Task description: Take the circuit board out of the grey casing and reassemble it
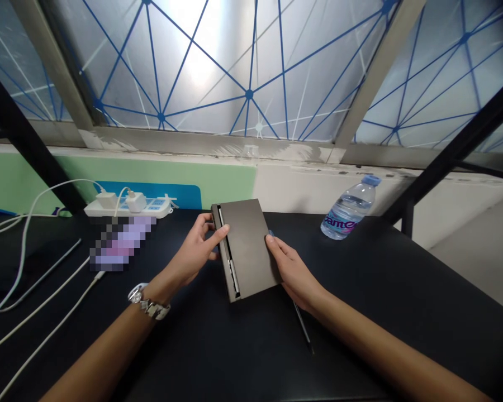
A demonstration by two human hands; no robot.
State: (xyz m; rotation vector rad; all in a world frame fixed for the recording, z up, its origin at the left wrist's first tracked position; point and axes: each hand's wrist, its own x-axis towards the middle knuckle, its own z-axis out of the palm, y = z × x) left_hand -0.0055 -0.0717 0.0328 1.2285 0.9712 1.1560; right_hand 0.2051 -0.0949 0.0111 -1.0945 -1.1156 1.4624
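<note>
A grey-brown notebook or flat case (251, 245) is held tilted above the black table, a dark slot with a pale strip inside running along its left side. My left hand (197, 245) grips its left edge, thumb on the front and fingers behind. On the right edge, my right hand (291, 265) closes with the thumb on the cover and the other fingers mostly hidden behind. A thin dark pen or stick (303, 326) lies on the table just below my right hand, its upper end hidden.
The black table (385, 312) carries a water bottle (347, 209) at the back right. At the back left are a white power strip (153, 206) with plugs, a pixelated phone-like object (123, 244) and several cables. Black metal bars slant on both sides.
</note>
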